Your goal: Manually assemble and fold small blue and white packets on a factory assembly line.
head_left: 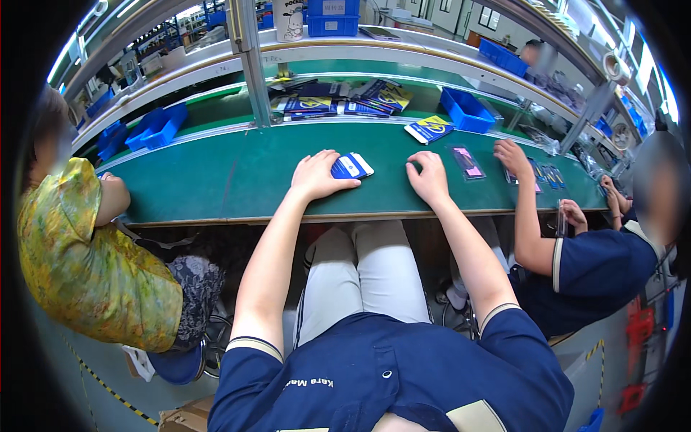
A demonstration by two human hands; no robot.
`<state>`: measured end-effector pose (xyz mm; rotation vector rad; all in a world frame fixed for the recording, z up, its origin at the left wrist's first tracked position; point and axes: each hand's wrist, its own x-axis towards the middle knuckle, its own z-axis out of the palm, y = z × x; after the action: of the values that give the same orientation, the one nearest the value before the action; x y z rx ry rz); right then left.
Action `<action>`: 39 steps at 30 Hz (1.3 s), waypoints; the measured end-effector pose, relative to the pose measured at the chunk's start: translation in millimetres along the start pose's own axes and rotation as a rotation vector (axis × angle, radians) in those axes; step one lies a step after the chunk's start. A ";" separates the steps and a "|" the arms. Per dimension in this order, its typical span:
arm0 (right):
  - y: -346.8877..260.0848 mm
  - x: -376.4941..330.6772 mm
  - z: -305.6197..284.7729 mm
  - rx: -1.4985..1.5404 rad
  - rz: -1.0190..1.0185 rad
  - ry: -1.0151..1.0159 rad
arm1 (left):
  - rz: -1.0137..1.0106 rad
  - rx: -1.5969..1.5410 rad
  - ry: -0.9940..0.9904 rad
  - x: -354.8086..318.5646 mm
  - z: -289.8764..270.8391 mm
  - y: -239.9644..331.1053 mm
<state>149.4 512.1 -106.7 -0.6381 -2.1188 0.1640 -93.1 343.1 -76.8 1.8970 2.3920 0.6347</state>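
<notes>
On the green work table, my left hand holds a small flat blue and white cardboard box. Its thumb lies along the near edge, with the fingers at the far left corner. To the right, my right hand rests low over the table, fingers loosely curved and thumb apart, with nothing visible in it. Beyond it lies a yellow and blue flat box. A clear packet with a pink part lies to its right, closer to a co-worker's hand.
A pile of flat blue and yellow boxes lies at the back, beside a blue bin. More blue bins stand far left. A metal post rises behind the table. Co-workers sit on both sides; several clear packets lie at right.
</notes>
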 end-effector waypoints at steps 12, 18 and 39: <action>-0.1 -15.7 -32.0 -0.602 0.204 -0.201 | 0.087 -0.065 -0.018 2.0 -4.9 -8.5; -58.0 -17.2 -24.1 -0.320 0.386 -0.241 | 0.237 -0.085 -0.140 -8.4 -19.0 -13.0; -138.4 63.6 17.6 1.592 0.804 -0.116 | 0.128 -0.848 0.686 2.6 -1.6 47.4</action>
<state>52.6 427.1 -23.4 -0.3780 -1.0719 2.0433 -50.2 353.4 -59.2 1.5611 1.7015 2.1519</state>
